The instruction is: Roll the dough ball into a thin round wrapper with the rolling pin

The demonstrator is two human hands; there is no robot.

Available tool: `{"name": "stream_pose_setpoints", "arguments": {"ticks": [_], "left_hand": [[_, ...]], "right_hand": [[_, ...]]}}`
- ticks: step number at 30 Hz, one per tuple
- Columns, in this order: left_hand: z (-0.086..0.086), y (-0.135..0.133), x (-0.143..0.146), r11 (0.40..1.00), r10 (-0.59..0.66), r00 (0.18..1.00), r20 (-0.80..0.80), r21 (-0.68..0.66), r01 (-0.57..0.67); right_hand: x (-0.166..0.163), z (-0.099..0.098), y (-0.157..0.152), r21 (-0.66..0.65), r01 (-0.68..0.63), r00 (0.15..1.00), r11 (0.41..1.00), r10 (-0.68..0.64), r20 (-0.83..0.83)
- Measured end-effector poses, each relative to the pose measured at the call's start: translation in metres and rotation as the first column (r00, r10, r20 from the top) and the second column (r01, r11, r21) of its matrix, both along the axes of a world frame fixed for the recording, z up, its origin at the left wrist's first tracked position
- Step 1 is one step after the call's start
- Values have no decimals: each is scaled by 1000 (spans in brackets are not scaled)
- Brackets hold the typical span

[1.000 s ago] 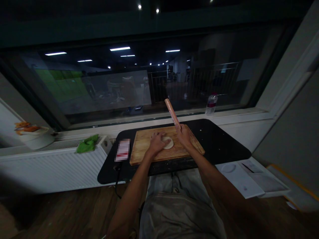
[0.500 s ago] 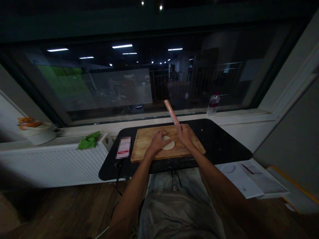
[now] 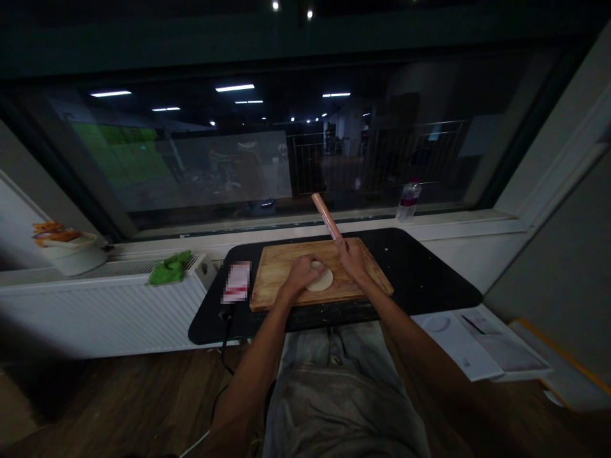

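A small flat round of pale dough (image 3: 323,280) lies on a wooden cutting board (image 3: 277,280) on a black table (image 3: 420,273). My left hand (image 3: 301,275) rests on the dough's left part, its fingers curled down over it. My right hand (image 3: 352,258) is closed round the lower end of a wooden rolling pin (image 3: 325,217), which sticks up and away from me, tilted to the left, above the board's far edge.
A blurred white and red packet (image 3: 237,282) lies on the table left of the board. A green cloth (image 3: 168,268) sits on the white radiator, a white bowl (image 3: 71,253) further left. A plastic bottle (image 3: 409,198) stands on the window sill. Papers (image 3: 477,343) lie at the lower right.
My left hand's fingers have drawn in and curled over the dough, which has shifted slightly toward me. The rolling pin stays raised in my right hand.
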State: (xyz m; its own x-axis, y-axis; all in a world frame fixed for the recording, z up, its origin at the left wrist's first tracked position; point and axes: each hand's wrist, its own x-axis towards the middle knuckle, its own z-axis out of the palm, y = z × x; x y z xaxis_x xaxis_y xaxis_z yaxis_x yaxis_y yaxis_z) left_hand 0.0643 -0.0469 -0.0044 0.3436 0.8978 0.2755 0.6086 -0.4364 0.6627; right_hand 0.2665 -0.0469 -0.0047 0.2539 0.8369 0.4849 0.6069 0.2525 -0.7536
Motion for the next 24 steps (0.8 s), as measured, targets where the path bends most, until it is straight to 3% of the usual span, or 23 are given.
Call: {"name": "stream_pose_setpoints", "arguments": {"ticks": [5,10,14,18,24], "left_hand": [[1,0,-3,1000,-1,1000,-18,-15,0],[0,-1,-3,999,-51,982,180,-1,52],[1,3,-4,984,153,942,300,43,-173],[4,4,-9,916,372,890,264,49,-397],[8,-1,-15,832,529,827,190,75,-549]], "right_hand": [[-1,2,-2,-4,-12,1000,1000,12,-14],[-2,1,-2,-5,-17,1000,1000,17,1],[-1,0,-1,-6,-24,1000,1000,24,-5],[-1,0,-2,-19,-55,998,998,55,17],[-2,-3,1,13,-150,988,989,150,36]]}}
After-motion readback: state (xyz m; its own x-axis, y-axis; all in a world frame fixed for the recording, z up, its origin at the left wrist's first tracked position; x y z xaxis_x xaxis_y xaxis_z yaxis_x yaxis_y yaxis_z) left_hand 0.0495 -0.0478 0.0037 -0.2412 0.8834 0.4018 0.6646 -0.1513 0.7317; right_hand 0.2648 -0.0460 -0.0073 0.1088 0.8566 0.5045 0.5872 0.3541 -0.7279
